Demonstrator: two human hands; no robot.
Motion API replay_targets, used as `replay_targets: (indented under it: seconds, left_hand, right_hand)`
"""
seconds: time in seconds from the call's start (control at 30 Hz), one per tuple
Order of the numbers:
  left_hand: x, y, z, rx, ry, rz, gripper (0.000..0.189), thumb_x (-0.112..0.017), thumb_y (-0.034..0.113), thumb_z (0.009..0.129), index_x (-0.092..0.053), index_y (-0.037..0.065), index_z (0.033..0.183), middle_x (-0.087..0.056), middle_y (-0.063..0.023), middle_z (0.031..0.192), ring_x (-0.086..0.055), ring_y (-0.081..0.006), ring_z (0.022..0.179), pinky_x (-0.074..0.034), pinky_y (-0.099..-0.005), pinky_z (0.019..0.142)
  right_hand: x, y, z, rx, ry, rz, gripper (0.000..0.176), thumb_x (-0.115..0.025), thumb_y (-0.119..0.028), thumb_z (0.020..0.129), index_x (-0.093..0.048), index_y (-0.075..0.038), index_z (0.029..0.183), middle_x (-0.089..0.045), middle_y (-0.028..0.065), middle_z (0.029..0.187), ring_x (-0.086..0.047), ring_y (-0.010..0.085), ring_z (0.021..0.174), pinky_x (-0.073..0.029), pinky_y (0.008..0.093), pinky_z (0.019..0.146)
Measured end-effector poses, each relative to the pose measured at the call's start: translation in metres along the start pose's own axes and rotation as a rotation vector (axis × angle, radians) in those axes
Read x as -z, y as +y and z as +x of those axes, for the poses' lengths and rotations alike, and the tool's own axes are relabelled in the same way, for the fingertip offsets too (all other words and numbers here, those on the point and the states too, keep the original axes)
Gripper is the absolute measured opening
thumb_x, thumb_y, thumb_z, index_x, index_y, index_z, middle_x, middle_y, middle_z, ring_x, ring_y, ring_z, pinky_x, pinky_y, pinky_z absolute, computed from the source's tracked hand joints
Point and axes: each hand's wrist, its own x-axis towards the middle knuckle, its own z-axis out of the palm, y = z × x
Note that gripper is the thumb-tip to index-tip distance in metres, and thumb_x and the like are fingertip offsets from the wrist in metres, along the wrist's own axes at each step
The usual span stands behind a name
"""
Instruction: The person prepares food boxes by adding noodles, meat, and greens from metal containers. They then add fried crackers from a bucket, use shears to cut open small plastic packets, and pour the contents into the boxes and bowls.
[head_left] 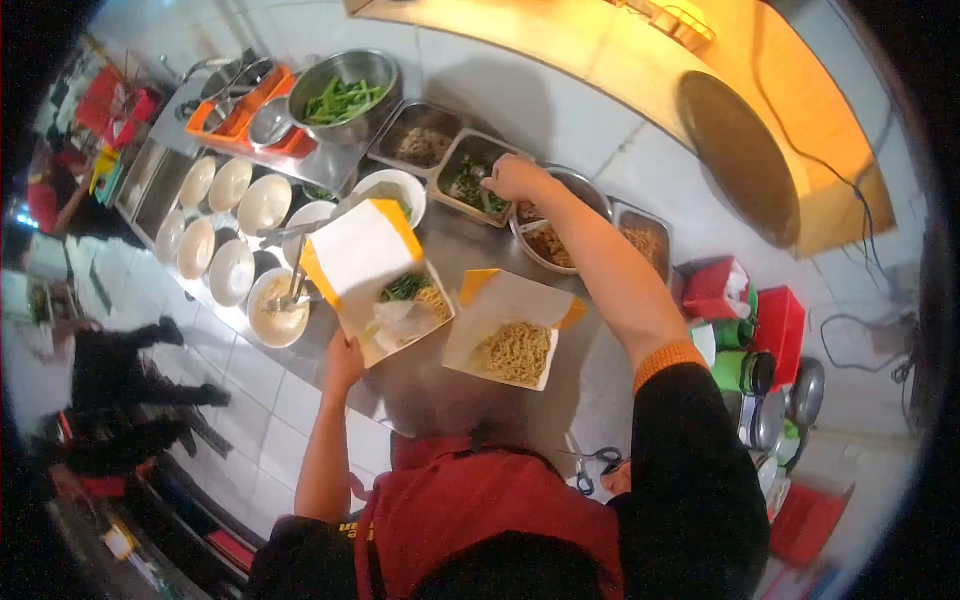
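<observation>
My left hand [343,362] grips the near left side of an open paper takeaway box [395,345], its lid raised. Dark greens, yellow noodles and a small clear plastic bag [402,322] lie inside. My right hand [520,181] is closed over a metal tray of chopped greens [474,187]. Between its fingers is the end of what looks like a metal spoon [487,183], mostly hidden by the hand. A second open takeaway box [458,345], holding noodles [516,353], stands on the steel counter [425,400] below my right forearm.
Several white bowls [232,272] line the counter's left, one with tongs [294,285] across it. Behind are a steel bowl of green vegetables [345,95], an orange basket [240,115] and topping containers [643,240]. Scissors [598,462] lie near my body. Another person [110,370] is at left.
</observation>
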Motion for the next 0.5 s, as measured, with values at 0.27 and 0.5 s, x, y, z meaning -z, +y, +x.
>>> replay_targets:
  seconds: [0.27, 0.5]
  left_hand:
    - [-0.012, 0.044, -0.006, -0.114, 0.01, -0.243, 0.026, -0.058, 0.016, 0.09, -0.058, -0.001, 0.109, -0.065, -0.0236, 0.097, -0.064, -0.0397, 0.092, -0.051, -0.0437, 0.078]
    - [0.026, 0.144, 0.008, -0.57, 0.065, -0.012, 0.025, -0.067, 0.024, 0.084, -0.063, 0.006, 0.101, -0.059, -0.0186, 0.099, -0.057, -0.0399, 0.1, -0.047, -0.0459, 0.084]
  right_hand:
    - [-0.037, -0.021, 0.04, -0.035, -0.142, -0.504, 0.032, -0.067, -0.012, 0.076, -0.07, -0.004, 0.107, -0.069, 0.0162, 0.109, -0.067, 0.0325, 0.103, -0.055, 0.0416, 0.082]
    - [-0.014, -0.033, 0.01, 0.111, -0.095, -0.72, 0.021, -0.058, -0.01, 0.084, -0.074, -0.006, 0.097, -0.072, 0.0121, 0.102, -0.07, 0.0286, 0.093, -0.057, 0.0397, 0.076]
